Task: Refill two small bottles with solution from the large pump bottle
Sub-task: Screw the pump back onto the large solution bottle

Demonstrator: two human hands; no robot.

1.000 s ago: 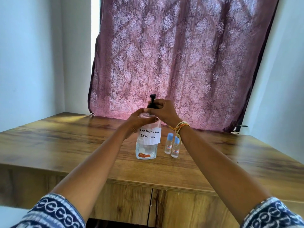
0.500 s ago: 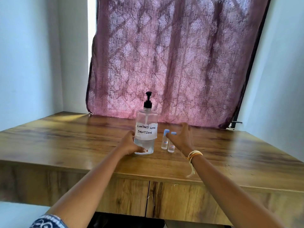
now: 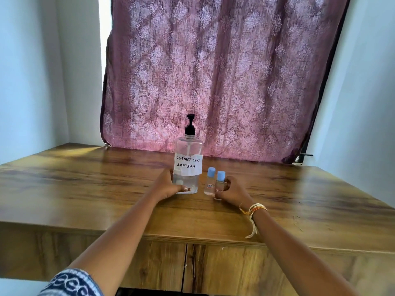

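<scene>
Refill not begun: left hand [image 3: 168,185] wrapped around upright pump bottle [image 3: 188,167], right hand [image 3: 232,192] pinching nearer small bottle [image 3: 219,184], both small bottles capped, none opened.

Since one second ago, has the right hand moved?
Yes. The right hand went down from the pump bottle top to the nearer small bottle on the table.

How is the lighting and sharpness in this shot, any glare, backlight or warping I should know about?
Head view: daylight glows through the maroon curtain, backlighting the pump bottle; a bright overexposed strip shows left of the curtain; a sunlit patch falls on the wooden table at its far left; wide-angle distortion slants the walls and curtain edges; the handwritten label reads sharply; the patterned sleeve at the bottom is slightly soft.
</scene>
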